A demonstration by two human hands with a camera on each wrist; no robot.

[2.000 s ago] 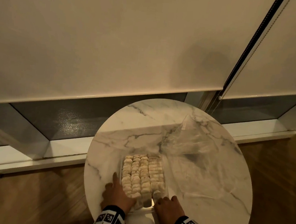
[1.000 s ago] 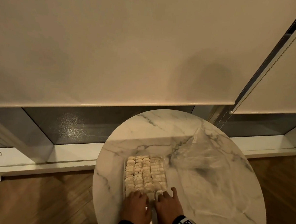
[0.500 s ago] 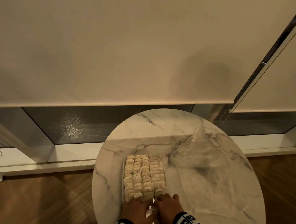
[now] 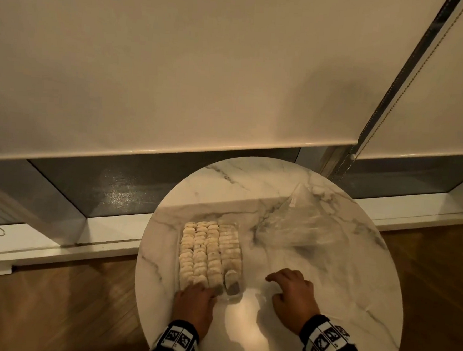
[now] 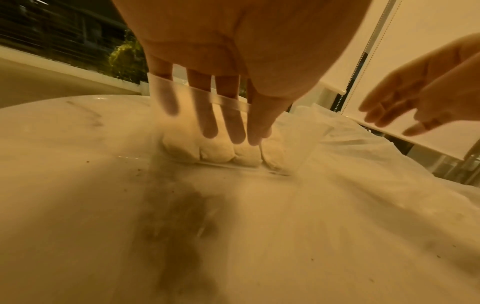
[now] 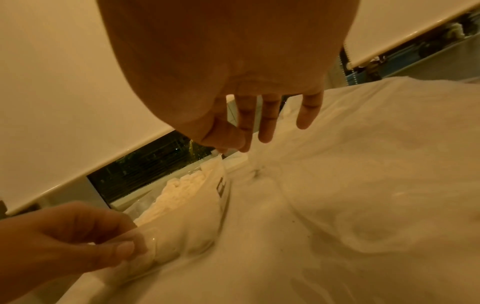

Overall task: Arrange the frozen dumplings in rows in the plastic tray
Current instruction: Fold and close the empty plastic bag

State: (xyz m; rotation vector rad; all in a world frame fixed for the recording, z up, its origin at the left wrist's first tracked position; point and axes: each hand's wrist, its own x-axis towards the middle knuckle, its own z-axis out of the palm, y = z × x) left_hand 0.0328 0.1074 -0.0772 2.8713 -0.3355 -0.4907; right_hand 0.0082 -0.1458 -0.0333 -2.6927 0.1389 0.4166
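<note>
A clear plastic tray [image 4: 230,298] lies on the round marble table [image 4: 241,337], with frozen dumplings [image 4: 208,250] packed in it in several long rows. My left hand [image 4: 194,301] is at the tray's near end. In the left wrist view its fingers [image 5: 235,131] reach inside over the clear near wall [image 5: 228,101] and touch the nearest dumplings [image 5: 213,153], while the thumb stays outside the wall. My right hand [image 4: 290,294] hovers over the table to the right of the tray, with relaxed fingers [image 6: 265,127] and nothing in it.
A crumpled clear plastic bag [image 4: 303,229] lies on the table's right half, under and beyond my right hand. The table's edge runs close behind my wrists. Behind the table are a low window sill and drawn roller blinds, with wooden floor around.
My right hand has left the tray's near right corner and moved out to the right. My left hand has stayed at the tray's near end.
</note>
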